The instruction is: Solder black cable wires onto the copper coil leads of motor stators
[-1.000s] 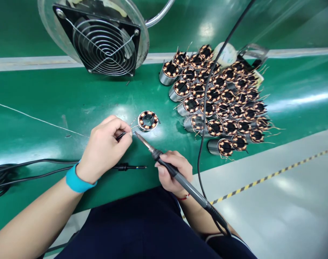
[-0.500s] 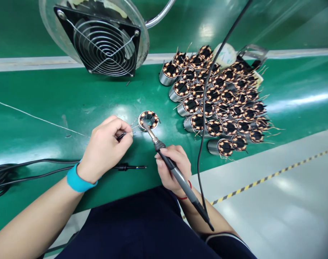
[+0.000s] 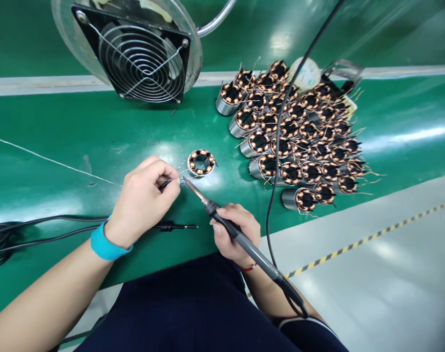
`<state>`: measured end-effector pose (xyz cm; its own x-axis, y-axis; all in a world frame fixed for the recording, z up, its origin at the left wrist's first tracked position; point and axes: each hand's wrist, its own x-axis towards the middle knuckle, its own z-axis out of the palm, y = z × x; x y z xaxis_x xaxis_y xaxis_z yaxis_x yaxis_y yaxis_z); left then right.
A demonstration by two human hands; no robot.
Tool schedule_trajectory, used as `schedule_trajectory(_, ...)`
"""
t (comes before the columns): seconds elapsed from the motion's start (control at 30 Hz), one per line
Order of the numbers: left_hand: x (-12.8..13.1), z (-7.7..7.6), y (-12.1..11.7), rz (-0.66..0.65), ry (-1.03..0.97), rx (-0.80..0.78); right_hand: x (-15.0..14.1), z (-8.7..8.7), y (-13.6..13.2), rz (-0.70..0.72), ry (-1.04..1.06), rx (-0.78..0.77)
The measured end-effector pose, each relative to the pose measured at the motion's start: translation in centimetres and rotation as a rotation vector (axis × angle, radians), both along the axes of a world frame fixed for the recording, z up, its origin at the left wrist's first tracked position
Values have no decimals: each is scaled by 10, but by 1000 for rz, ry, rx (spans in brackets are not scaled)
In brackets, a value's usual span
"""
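The left hand point(image 3: 143, 203) is pinched shut on a thin black tool point(image 3: 165, 184); the right hand point(image 3: 237, 234) grips a soldering iron point(image 3: 251, 249), its tip just beside the left hand; a copper-wound motor stator point(image 3: 201, 163) lies on the green desk point(image 3: 79, 127) just past the left hand; more stators point(image 3: 291, 142) sit in a pile past the right hand.

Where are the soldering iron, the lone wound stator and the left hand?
soldering iron point(image 3: 257, 256), head view, on its grey handle
wound stator point(image 3: 201, 153), head view, on the copper windings at the far side of its ring
left hand point(image 3: 143, 203), head view, on the back of the hand
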<state>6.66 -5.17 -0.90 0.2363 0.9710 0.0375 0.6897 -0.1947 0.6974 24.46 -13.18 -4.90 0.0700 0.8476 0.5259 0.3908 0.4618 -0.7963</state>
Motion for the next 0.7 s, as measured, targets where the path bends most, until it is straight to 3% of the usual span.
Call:
schedule_trajectory(0.4,0,2,0,0,16,-35,3,5,7,-53,-73,11)
schedule_trajectory(0.7,1,3,1,-4,5,-43,8,21,35,143,-160,-16)
